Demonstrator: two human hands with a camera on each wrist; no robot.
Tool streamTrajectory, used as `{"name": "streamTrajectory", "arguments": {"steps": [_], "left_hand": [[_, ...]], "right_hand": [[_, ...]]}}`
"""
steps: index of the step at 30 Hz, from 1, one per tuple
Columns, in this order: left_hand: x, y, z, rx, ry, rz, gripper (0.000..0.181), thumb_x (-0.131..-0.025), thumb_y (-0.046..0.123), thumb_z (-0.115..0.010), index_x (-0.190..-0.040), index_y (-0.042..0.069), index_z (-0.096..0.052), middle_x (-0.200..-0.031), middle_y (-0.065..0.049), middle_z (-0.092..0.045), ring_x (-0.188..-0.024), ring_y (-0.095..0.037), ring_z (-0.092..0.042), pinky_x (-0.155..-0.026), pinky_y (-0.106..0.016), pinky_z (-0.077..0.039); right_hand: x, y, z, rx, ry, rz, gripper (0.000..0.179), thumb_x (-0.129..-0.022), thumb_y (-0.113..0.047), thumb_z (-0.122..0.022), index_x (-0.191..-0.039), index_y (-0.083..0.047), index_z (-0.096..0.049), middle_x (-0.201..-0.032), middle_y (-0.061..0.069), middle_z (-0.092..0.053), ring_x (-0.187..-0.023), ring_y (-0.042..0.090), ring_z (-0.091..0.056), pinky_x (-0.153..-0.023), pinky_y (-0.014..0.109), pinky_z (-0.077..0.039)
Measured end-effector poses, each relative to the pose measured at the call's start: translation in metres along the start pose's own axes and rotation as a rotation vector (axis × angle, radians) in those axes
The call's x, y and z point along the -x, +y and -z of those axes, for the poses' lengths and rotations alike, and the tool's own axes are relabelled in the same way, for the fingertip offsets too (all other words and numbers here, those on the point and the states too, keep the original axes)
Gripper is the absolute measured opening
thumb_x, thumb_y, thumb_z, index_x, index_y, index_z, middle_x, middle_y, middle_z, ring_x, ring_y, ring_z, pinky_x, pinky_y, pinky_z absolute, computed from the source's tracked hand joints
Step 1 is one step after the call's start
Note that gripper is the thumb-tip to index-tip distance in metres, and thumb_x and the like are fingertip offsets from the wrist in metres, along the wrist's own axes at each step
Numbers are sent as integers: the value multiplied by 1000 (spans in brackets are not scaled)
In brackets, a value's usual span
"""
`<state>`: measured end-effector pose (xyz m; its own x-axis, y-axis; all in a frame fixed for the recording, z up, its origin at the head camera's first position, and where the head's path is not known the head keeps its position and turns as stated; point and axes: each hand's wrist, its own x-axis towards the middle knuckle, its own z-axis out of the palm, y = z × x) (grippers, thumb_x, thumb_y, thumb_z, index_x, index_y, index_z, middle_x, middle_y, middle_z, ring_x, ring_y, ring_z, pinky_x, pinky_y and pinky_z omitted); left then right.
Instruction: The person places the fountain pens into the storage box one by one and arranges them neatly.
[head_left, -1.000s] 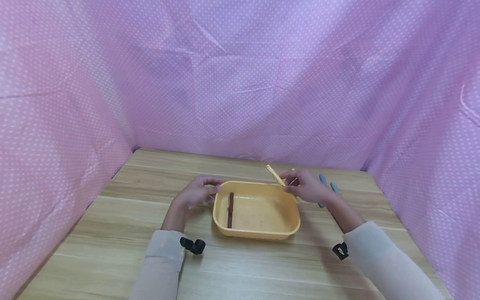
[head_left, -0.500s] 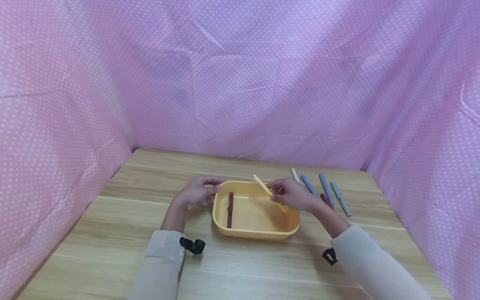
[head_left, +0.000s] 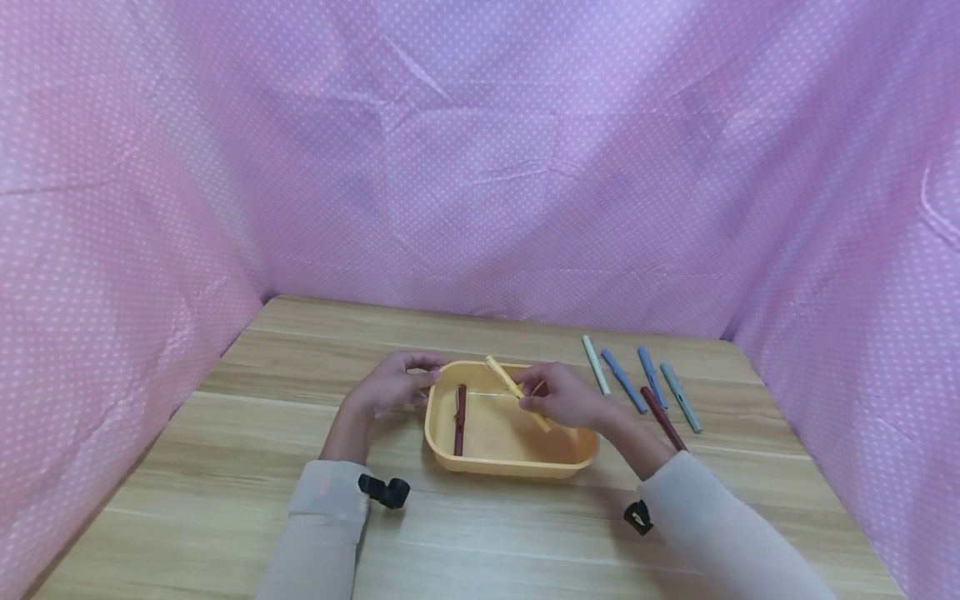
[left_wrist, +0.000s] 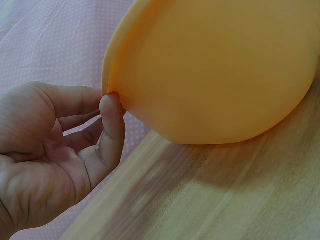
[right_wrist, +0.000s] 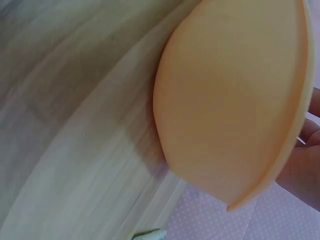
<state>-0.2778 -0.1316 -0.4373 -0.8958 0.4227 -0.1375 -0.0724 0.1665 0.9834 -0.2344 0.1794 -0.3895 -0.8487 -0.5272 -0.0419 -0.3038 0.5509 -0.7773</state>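
A yellow plastic box [head_left: 517,470] sits on the wooden table, with one dark red pen [head_left: 461,423] lying upright-wise across its left end. My left hand [head_left: 392,387] pinches the box's left rim between thumb and fingers; the left wrist view shows this grip up close. Over the inside of the box, my right hand [head_left: 561,397] pinches a yellow pen [head_left: 504,377], which slants with its upper end to the left. In the right wrist view the box wall [right_wrist: 225,100] covers most of that hand, and the pen is hidden.
Right of the box lie a whitish pen [head_left: 596,365], two blue pens [head_left: 624,382], a grey-green pen [head_left: 681,398] and another dark red pen [head_left: 663,419], partly near the right sleeve. Pink dotted cloth [head_left: 480,208] hangs around the table's back and sides.
My right hand has moved left with the yellow pen, from the box's right back rim to over its inside. The pens at right are now uncovered. The left hand stays put.
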Motion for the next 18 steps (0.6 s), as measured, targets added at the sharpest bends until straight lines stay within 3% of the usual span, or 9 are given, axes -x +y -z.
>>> {"name": "streamTrajectory", "arguments": {"steps": [8,12,18], "left_hand": [[0,0,0,12,-6,2,33,-102,5,-60,-135,2,-63,-134,-19,-56,-101,-34,-69,-78,-39,-63],[1,1,-1,13,-10,-2,33,-103,5,-60,-135,1,-63,-134,-19,-55,-102,-34,-69,-78,-38,-63],[3,1,0,6,-8,-6,33,-102,5,-60,-135,0,-63,-133,-19,-55,-96,-29,-69,-76,-36,-63]], "right_hand": [[-4,0,-14,8,2,-19,34,-93,-1,-70,-125,6,-65,-93,5,-67,-74,12,-63,-63,24,-54],[-6,1,-20,-32,-15,2,31,-92,2,-69,-123,7,-65,-93,8,-66,-77,14,-63,-66,24,-54],[-9,1,-31,-101,-28,-42,30,-92,4,-68,-122,7,-64,-93,9,-64,-76,14,-61,-65,23,-52]]}}
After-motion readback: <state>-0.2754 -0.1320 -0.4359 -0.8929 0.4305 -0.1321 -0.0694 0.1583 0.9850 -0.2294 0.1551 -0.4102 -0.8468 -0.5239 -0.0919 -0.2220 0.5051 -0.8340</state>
